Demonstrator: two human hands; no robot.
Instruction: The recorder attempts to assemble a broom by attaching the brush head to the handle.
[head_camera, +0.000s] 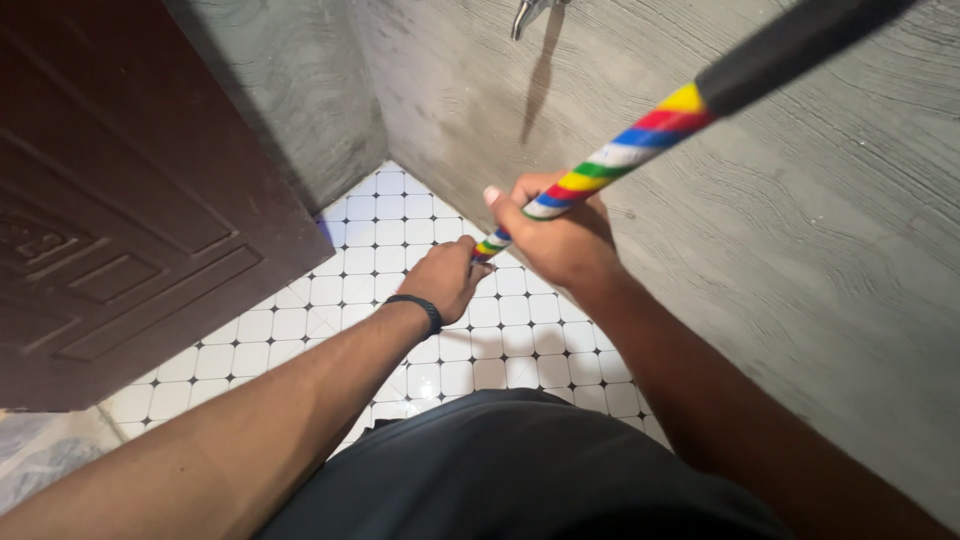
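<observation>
I have both hands on a long striped handle, wound in red, blue, yellow, green and white bands with a black sleeve at its upper end; it runs from the top right of my view down toward the tiled floor, close along the grey wall. My right hand sits higher, fingers wrapped shut around the handle; my left hand, with a black band at the wrist, is clamped on it lower down, just below the right one. What is at the bottom end I cannot tell; the hands hide it.

I judge the handle stiff and fairly light, a rigid pole that will not bend under a push; the glossy striped wrap looks smooth and may slip in a wet palm, so the matte black sleeve seems the surer grip. A dark brown door stands to the left; a metal tap juts from the wall above.
</observation>
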